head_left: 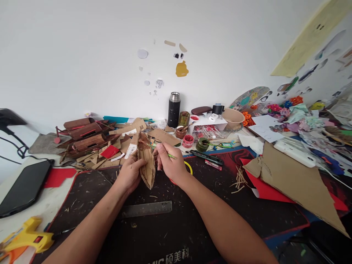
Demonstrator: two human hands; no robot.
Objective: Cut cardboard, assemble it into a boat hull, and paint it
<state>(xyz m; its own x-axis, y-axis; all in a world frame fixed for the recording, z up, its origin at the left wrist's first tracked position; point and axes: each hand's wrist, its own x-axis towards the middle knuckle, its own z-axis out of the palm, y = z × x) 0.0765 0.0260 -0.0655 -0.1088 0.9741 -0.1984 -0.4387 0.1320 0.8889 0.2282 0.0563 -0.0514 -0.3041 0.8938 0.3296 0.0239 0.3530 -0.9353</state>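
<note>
My left hand (128, 173) is closed around a small cardboard boat (147, 167), thumb on its inner face. The boat stands tilted up on end. Brown paint covers its far end, while the near part is bare cardboard. My right hand (172, 161) pinches a thin brush with a green handle (172, 156) close beside the boat's right side. The brush tip is hard to make out. Behind the hands stand open jars of brown paint (180, 132), red paint (188, 140) and green paint (202, 144). Another brush rests in the brown jar.
Brown-painted boats (88, 137) and cardboard scraps lie at the back left. A clear ruler (147, 209) is on the dark mat (154, 234). A yellow glue gun (29, 236) and a phone (26, 187) are at left. At right lie a cutter (207, 157) and a cardboard sheet (294, 183). A black flask (174, 112) stands behind.
</note>
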